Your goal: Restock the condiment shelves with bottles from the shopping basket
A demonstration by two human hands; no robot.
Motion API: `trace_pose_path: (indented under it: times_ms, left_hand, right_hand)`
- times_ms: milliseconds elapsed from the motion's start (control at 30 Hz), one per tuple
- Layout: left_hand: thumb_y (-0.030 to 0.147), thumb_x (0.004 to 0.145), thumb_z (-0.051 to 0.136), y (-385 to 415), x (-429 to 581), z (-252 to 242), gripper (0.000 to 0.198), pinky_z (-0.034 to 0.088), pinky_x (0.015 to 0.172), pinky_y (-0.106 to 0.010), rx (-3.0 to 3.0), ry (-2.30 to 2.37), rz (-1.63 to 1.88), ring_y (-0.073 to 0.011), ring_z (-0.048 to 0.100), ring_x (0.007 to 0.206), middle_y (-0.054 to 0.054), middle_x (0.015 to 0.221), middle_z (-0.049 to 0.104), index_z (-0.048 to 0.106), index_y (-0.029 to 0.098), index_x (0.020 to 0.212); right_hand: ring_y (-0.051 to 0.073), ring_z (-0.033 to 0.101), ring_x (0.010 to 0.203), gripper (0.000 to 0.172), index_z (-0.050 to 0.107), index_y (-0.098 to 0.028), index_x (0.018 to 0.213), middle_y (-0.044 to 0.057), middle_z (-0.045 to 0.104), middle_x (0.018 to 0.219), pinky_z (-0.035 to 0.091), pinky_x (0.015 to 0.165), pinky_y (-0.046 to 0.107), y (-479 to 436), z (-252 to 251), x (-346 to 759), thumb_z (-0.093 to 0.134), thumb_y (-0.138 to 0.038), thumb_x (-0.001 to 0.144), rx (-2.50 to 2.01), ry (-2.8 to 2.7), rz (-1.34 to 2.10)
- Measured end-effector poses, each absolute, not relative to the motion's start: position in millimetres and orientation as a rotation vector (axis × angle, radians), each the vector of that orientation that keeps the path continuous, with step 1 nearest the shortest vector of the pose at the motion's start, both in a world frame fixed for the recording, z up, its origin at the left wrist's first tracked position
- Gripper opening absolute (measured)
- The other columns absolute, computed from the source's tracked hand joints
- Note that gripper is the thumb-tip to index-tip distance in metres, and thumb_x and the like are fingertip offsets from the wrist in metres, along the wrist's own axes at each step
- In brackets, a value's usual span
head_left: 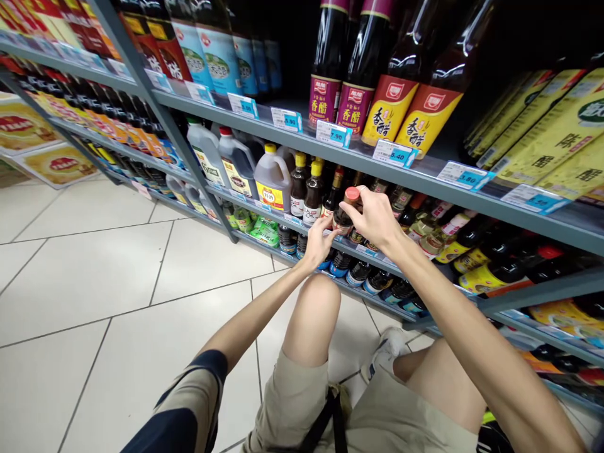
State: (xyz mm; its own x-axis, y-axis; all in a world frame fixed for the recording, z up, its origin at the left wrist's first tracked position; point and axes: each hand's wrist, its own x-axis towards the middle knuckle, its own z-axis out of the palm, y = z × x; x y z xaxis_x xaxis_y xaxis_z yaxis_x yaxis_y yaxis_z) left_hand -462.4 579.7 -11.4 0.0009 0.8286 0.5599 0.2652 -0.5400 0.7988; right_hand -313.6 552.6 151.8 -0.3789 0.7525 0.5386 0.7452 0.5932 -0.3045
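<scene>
Held the red-capped bottle [343, 217] in the right grip [379, 219], closed about its upper part, at the front edge of the shelf [278, 214], near the yellow-capped bottles [298, 186]. Had the left grip [319, 242] by its lower part; could not tell, at such small scale, whether closed on it. Had apparently secured one grasp, but not yet let go.

The person wears khaki shorts [297, 393], a navy-and-beige sleeve [194, 395] and a white shoe [391, 344], seemingly dark-trimmed.
</scene>
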Motion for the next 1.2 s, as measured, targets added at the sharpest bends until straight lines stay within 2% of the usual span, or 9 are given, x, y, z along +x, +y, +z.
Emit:
trace_pose_path:
  times_ms: [333, 500, 733, 1000, 1100, 1200]
  left_hand:
    - [0.024, 0.093, 0.074, 589, -458, -21, 0.041, 0.058, 0.098, -0.038, 1.728, 1.104, 1.567, -0.0246, 0.072, 0.106, -0.011, 0.118, 0.076, 0.071, 0.016, 0.134]
    - [0.027, 0.095, 0.072, 586, -458, -25, 0.045, 0.063, 0.085, -0.034, 1.651, 1.047, 1.550, -0.0263, 0.070, 0.115, -0.013, 0.130, 0.072, 0.068, 0.017, 0.138]
    - [0.025, 0.095, 0.072, 590, -455, -28, 0.043, 0.057, 0.101, -0.037, 1.738, 1.104, 1.573, -0.0239, 0.070, 0.113, -0.014, 0.128, 0.072, 0.069, 0.015, 0.136]
    - [0.024, 0.094, 0.072, 593, -453, -36, 0.040, 0.055, 0.107, -0.038, 1.734, 1.061, 1.630, -0.0239, 0.070, 0.112, -0.011, 0.125, 0.073, 0.070, 0.018, 0.134]
    - [0.024, 0.095, 0.071, 593, -452, -38, 0.038, 0.057, 0.105, -0.039, 1.724, 1.059, 1.634, -0.0248, 0.070, 0.114, -0.011, 0.125, 0.073, 0.071, 0.019, 0.133]
    - [0.023, 0.095, 0.070, 591, -450, -36, 0.041, 0.063, 0.092, -0.035, 1.649, 1.037, 1.601, -0.0257, 0.070, 0.116, -0.012, 0.127, 0.072, 0.069, 0.020, 0.136]
  right_hand:
    - [0.028, 0.070, 0.088, 0.024, 0.064, -0.018, 0.109, 0.013, 0.076, 0.098, 0.051, 0.082, 0.038, 563, 131, -319, 0.059, -0.040, 0.102, -1.128, -2.129, 0.051]
    - [0.029, 0.072, 0.092, 0.022, 0.063, -0.017, 0.113, 0.015, 0.076, 0.103, 0.052, 0.084, 0.039, 560, 124, -319, 0.060, -0.036, 0.102, -1.073, -2.128, 0.085]
    - [0.030, 0.072, 0.092, 0.023, 0.063, -0.016, 0.113, 0.016, 0.077, 0.103, 0.053, 0.085, 0.040, 564, 122, -314, 0.060, -0.036, 0.101, -1.079, -2.103, 0.072]
    - [0.029, 0.074, 0.090, 0.025, 0.064, -0.015, 0.118, 0.015, 0.078, 0.102, 0.054, 0.080, 0.037, 561, 116, -315, 0.062, -0.032, 0.101, -1.059, -2.109, 0.049]
    - [0.030, 0.074, 0.091, 0.025, 0.064, -0.015, 0.119, 0.015, 0.078, 0.104, 0.055, 0.081, 0.038, 560, 114, -316, 0.063, -0.032, 0.101, -1.053, -2.116, 0.034]
    - [0.030, 0.074, 0.091, 0.025, 0.064, -0.016, 0.119, 0.015, 0.078, 0.104, 0.055, 0.082, 0.038, 561, 112, -316, 0.063, -0.033, 0.101, -1.071, -2.108, 0.044]
